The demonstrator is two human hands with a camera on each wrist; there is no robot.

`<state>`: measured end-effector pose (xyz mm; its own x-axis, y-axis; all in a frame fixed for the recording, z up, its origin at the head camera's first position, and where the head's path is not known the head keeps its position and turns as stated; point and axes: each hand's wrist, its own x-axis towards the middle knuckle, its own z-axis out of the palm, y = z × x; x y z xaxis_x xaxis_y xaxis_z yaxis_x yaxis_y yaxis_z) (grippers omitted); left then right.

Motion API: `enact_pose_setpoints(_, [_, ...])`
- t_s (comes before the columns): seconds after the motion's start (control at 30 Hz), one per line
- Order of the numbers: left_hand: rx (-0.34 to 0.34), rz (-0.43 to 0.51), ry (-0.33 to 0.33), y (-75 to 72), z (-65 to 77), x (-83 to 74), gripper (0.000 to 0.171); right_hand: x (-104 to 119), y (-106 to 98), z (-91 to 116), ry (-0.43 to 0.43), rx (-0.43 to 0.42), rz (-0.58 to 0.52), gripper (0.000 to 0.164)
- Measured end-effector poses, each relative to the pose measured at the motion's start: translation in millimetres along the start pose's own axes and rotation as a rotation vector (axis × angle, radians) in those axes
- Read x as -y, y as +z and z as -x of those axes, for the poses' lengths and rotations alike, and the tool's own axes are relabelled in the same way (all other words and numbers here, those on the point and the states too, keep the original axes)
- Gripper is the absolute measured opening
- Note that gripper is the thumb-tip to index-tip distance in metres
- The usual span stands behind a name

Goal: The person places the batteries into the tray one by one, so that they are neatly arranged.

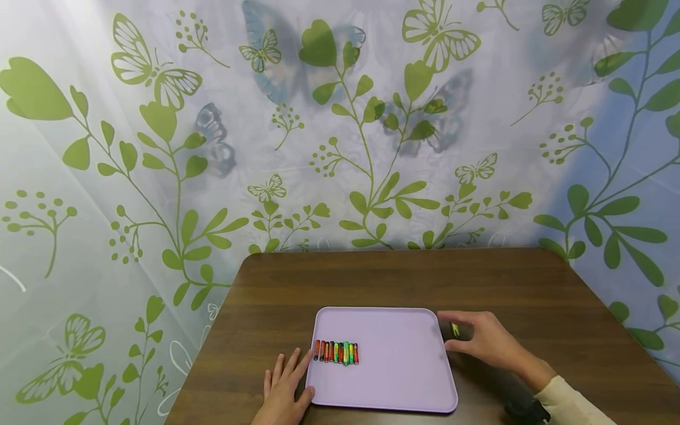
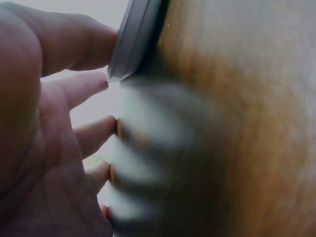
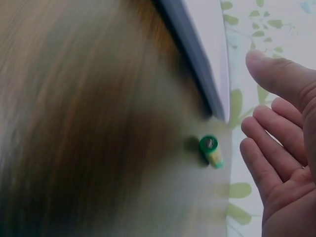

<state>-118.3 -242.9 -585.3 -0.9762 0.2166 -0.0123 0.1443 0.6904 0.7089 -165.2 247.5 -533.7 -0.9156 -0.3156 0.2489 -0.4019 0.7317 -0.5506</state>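
Observation:
A lilac tray [image 1: 393, 378] lies on the brown table, with a row of small red and green batteries [image 1: 336, 352] side by side near its left edge. My left hand [image 1: 284, 386] rests at the tray's left rim, fingers spread; in the left wrist view the thumb touches the tray's edge [image 2: 129, 44]. To the right of the tray, my right hand [image 1: 491, 342] hovers with thumb and fingers apart around a green and yellow battery [image 1: 455, 329]. That battery [image 3: 211, 150] lies on the table beside the tray in the right wrist view, apart from the fingers.
The wooden table [image 1: 404, 274] extends behind the tray and to both sides. Behind it hangs a pale curtain [image 1: 340, 195] printed with green leaves and butterflies. A black device [image 1: 526, 410] is at the right wrist, by a cream sleeve [image 1: 568, 401].

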Motion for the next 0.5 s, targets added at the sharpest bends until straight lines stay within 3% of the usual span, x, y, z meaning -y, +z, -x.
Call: enact_pose_setpoints(0.5, [-0.020, 0.021, 0.005, -1.5, 2.3, -6.0, 0.074, -25, -9, 5, 0.036, -0.011, 0.071, 0.065])
